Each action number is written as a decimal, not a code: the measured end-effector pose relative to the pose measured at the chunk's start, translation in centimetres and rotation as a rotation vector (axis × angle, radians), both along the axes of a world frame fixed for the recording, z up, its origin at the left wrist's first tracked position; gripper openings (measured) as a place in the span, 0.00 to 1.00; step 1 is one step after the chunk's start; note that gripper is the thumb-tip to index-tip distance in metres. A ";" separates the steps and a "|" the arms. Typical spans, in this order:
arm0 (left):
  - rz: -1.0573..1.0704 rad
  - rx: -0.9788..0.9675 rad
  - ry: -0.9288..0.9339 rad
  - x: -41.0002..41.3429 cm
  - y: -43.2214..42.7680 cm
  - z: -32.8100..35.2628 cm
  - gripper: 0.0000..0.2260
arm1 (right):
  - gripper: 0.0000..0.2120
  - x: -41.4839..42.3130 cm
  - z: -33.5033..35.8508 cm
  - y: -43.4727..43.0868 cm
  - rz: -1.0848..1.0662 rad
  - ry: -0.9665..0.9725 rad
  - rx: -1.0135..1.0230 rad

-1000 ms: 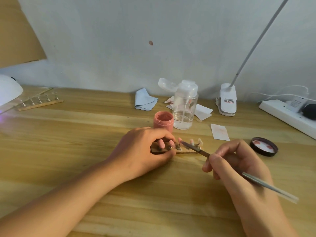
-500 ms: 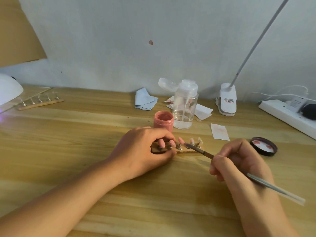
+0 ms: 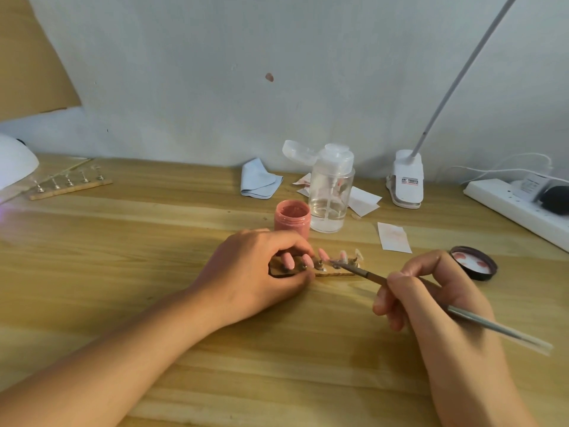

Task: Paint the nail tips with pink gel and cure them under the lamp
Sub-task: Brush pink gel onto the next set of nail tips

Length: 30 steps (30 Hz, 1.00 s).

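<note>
Head view: a wooden table point(image 3: 92, 272) stands against a pale wall point(image 3: 215, 72). Left hand point(image 3: 255, 269) pinches the nail-tip strip point(image 3: 326, 274) mid-table before the pink gel jar point(image 3: 292, 217); right hand point(image 3: 431, 300) grips a brush point(image 3: 492, 326) touching a tip, curing lamp point(image 3: 15, 161) far left.

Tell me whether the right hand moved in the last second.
Yes: the right hand slid right, away from the jar, toward the lid.
</note>
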<state>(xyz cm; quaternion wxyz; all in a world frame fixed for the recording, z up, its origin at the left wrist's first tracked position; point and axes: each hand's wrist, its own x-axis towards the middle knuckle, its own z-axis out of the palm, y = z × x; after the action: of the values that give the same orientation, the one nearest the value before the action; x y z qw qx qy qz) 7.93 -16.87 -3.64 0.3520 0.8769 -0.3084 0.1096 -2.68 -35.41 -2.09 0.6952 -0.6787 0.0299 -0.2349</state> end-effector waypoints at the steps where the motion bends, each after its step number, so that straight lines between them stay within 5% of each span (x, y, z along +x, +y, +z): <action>1: -0.001 -0.001 -0.002 0.0 0.0 0.0 0.09 | 0.10 0.0 0.0 0.1 0.009 -0.003 -0.012; 21: -0.024 -0.018 -0.005 -0.3 0.0 0.2 0.08 | 0.09 -0.2 0.0 0.0 0.006 0.000 0.030; 27: -0.029 0.010 -0.034 -0.5 -0.1 0.3 0.07 | 0.18 0.0 -0.3 -0.3 -0.012 -0.027 0.045; 30: -0.008 0.023 -0.073 -0.5 0.0 0.3 0.09 | 0.08 0.0 -0.3 -0.1 -0.013 -0.085 0.070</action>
<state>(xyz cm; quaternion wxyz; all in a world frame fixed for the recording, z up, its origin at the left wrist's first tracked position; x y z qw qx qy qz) 7.46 -16.83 -3.37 0.3308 0.8750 -0.3259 0.1367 -2.69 -35.47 -2.35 0.7176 -0.6432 0.0129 -0.2668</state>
